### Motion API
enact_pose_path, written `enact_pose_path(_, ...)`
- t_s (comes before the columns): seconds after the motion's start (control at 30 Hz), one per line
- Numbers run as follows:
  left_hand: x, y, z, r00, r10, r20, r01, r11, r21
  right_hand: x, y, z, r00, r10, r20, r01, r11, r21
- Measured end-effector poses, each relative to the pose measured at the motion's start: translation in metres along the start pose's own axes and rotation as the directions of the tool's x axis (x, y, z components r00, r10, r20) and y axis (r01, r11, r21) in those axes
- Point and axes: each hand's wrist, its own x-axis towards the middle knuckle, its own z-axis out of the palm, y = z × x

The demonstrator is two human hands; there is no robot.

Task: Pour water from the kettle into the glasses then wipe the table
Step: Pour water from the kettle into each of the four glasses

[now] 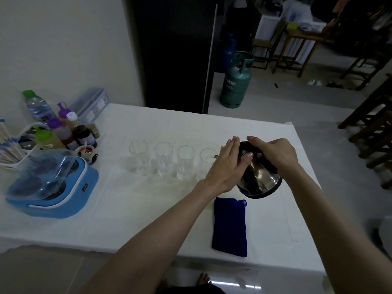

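Right of the frame's centre, the steel kettle point(259, 179) was tilted toward the left, its base lifted off the white table point(148, 209) and its spout at the rim of the rightmost glass point(206, 160). The right hand point(273, 153) was clenched around the kettle's dark handle at the top. The left hand point(228, 164) lay flat, fingers extended, pressed against the kettle's left side near the lid rather than wrapped around anything. Four clear glasses stood upright in a row across the middle of the frame: the leftmost glass point(139, 157), the second glass point(163, 159), the third glass point(186, 162) and the rightmost one, which the left hand partly hid. Whether any water was flowing could not be told. Below the kettle, toward the lower centre, a dark blue cloth point(230, 227) lay folded flat on the table, apart from the glasses. At the left of the frame sat a blue appliance with a clear lid point(53, 183), with a cluster of sauce bottles point(70, 132) behind it.
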Motion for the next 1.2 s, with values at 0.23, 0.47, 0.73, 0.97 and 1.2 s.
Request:
enact_pose_path(0.23,0.002,0.0,0.003,1.0,-0.011,-0.025,0.011,1.0,-0.007,0.001,-0.004,-0.003,0.999,-0.033,-0.001,0.033,0.999,-0.034)
enact_pose_path(0.47,0.002,0.003,0.002,0.999,-0.015,-0.047,0.015,1.0,-0.01,0.002,-0.008,-0.005,0.998,-0.064,-0.001,0.064,0.996,-0.069)
enact_pose_path(0.73,0.001,0.005,-0.001,0.999,-0.018,-0.049,0.018,1.0,-0.017,0.005,-0.01,-0.005,0.997,-0.076,-0.007,0.076,0.995,-0.069)
enact_pose_path(0.97,0.0,0.007,-0.002,0.998,-0.037,-0.047,0.035,0.999,-0.035,0.006,-0.011,-0.005,0.996,-0.093,-0.007,0.092,0.992,-0.086)
enact_pose_path(1.2,0.0,0.009,-0.004,0.998,-0.031,-0.055,0.029,0.999,-0.039,0.008,-0.012,-0.005,0.995,-0.103,-0.006,0.102,0.989,-0.105)
